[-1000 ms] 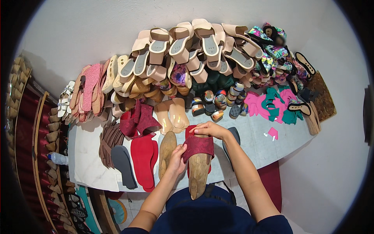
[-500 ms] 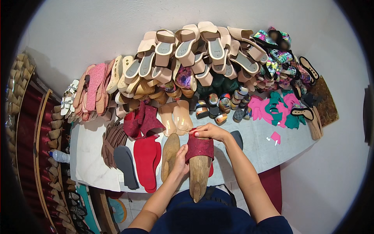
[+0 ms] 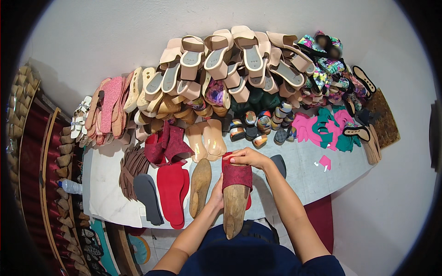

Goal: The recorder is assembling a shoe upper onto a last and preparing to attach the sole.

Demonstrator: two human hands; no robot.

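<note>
A worn wooden shoe last (image 3: 235, 204) is held in front of me, its narrow end pointing toward my body. A dark red patterned sandal upper (image 3: 237, 178) wraps around it like a band, with a red sole partly showing at the far end. My left hand (image 3: 217, 193) grips the last from the left side, most of its fingers hidden behind it. At the far end, my right hand (image 3: 249, 158) is closed over the toe, thumb and fingers pressing on the red edge. Another wooden last (image 3: 200, 186) lies on the table just left of my left hand.
Red soles (image 3: 171, 195), dark grey soles (image 3: 146, 198) and brown strips (image 3: 132, 168) lie left on the table (image 3: 110, 202). Beyond are more dark red uppers (image 3: 172, 145) and beige insoles (image 3: 207, 138). Heeled sandals (image 3: 216, 55) pile against the wall; pink and green scraps (image 3: 324, 129) lie right.
My left hand has slid slightly further behind the last, so less of its thumb and fingers shows. The right hand remains at the toe, almost unmoved.
</note>
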